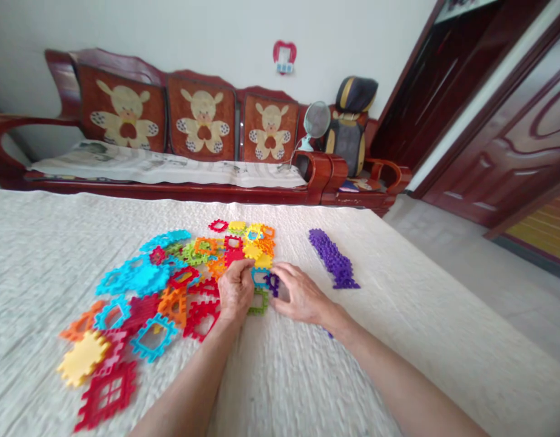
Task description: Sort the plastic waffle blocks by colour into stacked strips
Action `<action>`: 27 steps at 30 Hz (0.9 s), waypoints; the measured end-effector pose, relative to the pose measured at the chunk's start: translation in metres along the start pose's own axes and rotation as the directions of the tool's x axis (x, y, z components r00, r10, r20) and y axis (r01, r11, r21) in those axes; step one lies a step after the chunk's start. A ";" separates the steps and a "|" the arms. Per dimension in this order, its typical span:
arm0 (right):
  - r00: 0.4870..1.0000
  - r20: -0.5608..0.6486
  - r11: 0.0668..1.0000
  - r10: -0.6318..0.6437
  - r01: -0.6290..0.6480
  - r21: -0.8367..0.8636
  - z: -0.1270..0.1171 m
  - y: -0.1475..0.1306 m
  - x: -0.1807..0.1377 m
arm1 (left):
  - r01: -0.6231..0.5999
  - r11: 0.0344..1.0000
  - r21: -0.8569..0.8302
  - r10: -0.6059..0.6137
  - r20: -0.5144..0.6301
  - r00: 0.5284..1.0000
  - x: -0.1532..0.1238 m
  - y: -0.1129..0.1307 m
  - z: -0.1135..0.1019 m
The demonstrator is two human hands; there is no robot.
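A spread-out heap of plastic interlocking building tiles in red, blue, orange, yellow and green lies in front of me. My left hand is over its right side, with the fingers curled closed; anything inside them is hidden. Beside it, my right hand curves its thumb and fingertips around a small purple interlocking tile at the heap's edge. A blue tile and a green square frame tile lie between the hands. Off to the right, a row of purple tiles overlaps in a long strip.
A pale textured cloth covers the table. Near my right forearm, a bit of purple shows. Beyond the table are a wooden sofa with bear cushions, a small fan and a chair. Wooden doors stand at the right.
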State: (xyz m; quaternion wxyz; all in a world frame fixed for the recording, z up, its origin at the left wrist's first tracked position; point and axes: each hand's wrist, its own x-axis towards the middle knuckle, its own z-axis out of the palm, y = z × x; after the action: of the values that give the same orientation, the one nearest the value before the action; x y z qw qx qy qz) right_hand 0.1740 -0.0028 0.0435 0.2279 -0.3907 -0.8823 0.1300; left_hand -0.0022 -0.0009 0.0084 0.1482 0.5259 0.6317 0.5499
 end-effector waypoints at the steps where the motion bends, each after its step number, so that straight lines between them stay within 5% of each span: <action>1: 1.000 0.002 1.000 0.020 -0.020 -0.010 0.001 -0.001 0.001 | -0.007 1.000 -0.004 0.007 -0.003 1.000 0.000 -0.001 0.000; 9: 0.992 -0.122 0.998 0.030 -0.023 0.058 -0.002 0.005 -0.006 | -0.023 1.000 0.003 0.023 -0.025 0.999 0.000 -0.002 0.000; 12: 0.949 -0.224 0.967 0.223 -0.187 0.172 -0.010 0.014 -0.002 | -0.007 1.000 0.005 0.007 -0.010 1.000 0.000 -0.001 0.000; 16: 0.854 -0.143 0.834 0.501 -0.432 0.344 -0.012 0.029 -0.001 | -0.001 1.000 0.003 0.001 0.002 1.000 0.000 -0.003 0.000; 22: 0.926 -0.228 0.939 0.302 -0.330 -0.098 -0.010 0.040 -0.009 | -0.005 1.000 0.030 0.004 0.011 1.000 0.000 -0.004 0.000; 27: 0.922 -0.158 0.914 0.355 -0.378 -0.151 -0.014 0.027 -0.011 | 0.011 0.999 0.046 -0.012 0.003 1.000 -0.001 -0.002 0.000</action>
State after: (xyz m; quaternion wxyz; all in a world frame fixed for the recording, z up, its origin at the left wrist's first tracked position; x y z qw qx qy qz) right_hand 0.2047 0.0077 0.0408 0.2193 -0.5755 -0.7851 0.0660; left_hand -0.0033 -0.0013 0.0066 0.1403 0.5266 0.6470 0.5334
